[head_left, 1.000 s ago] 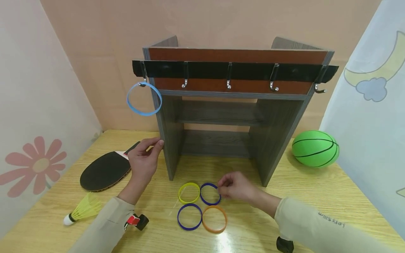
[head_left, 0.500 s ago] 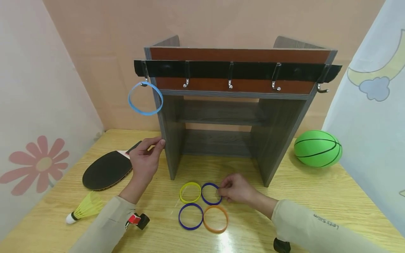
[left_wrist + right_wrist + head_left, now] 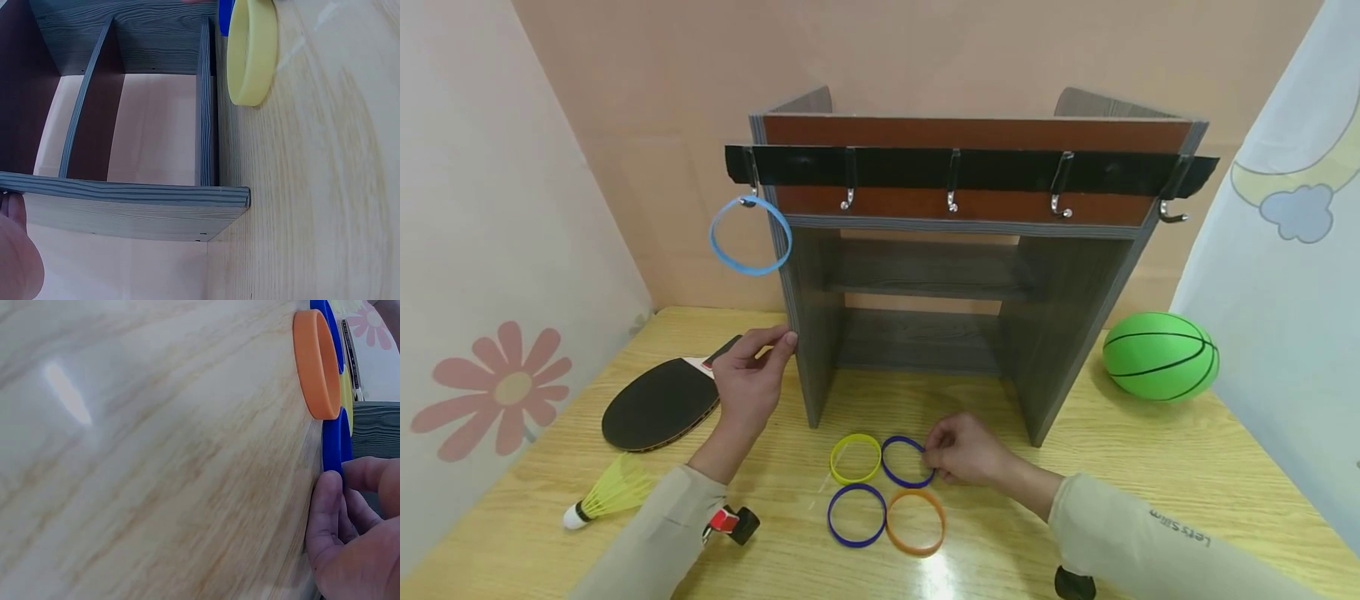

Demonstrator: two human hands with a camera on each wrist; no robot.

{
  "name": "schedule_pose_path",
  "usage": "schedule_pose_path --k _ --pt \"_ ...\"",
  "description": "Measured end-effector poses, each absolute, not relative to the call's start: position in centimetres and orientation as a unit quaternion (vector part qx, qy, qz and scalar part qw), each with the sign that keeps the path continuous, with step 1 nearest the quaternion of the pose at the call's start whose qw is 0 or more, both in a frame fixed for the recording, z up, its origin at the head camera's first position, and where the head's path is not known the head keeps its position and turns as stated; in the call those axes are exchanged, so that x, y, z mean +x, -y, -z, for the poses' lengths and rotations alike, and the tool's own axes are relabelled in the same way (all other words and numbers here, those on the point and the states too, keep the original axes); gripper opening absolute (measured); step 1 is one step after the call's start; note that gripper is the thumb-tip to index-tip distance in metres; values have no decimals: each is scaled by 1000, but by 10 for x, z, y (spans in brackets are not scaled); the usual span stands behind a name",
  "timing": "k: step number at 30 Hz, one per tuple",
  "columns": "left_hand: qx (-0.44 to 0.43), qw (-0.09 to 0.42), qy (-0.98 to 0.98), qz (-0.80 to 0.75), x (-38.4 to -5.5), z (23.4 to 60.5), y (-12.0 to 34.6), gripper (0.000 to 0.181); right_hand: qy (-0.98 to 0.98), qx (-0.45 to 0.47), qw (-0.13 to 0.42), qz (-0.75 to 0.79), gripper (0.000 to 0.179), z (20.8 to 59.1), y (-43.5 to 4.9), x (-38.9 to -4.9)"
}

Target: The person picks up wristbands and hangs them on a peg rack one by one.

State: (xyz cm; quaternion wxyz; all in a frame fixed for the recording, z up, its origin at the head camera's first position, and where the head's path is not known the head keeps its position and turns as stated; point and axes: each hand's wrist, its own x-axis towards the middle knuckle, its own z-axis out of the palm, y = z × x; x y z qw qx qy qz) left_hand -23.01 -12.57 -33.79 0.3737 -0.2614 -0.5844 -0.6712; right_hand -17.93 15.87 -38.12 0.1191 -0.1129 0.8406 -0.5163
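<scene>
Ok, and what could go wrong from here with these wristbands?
The right hand, pinching a dark-blue wristband close to the yellow wristband and orange wristband, might nudge those neighbors. The left hand is at the shelf unit's side panel; a push there could jostle the light-blue wristband off the leftmost hook.

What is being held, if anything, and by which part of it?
Right grip: pinching the rear blue ring by its right rim. Left grip: at the shelf's left edge, hold unclear.
</scene>
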Motion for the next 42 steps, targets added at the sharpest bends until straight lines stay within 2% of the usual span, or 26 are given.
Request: schedule_pose_path --k 16,25,35,42 --pt "-265 374 579 674 -231 338 125 11 -820 -62 126 556 11 379 -164 -172" --pt "-266 376 576 676 -229 337 125 12 -778 -64 155 605 15 372 -180 -171" --pt "-260 376 585 670 -232 340 127 12 -752 -97 145 636 17 351 -190 -170" --pt "-258 375 589 668 -228 336 125 12 -727 -119 110 667 15 328 -188 -169"
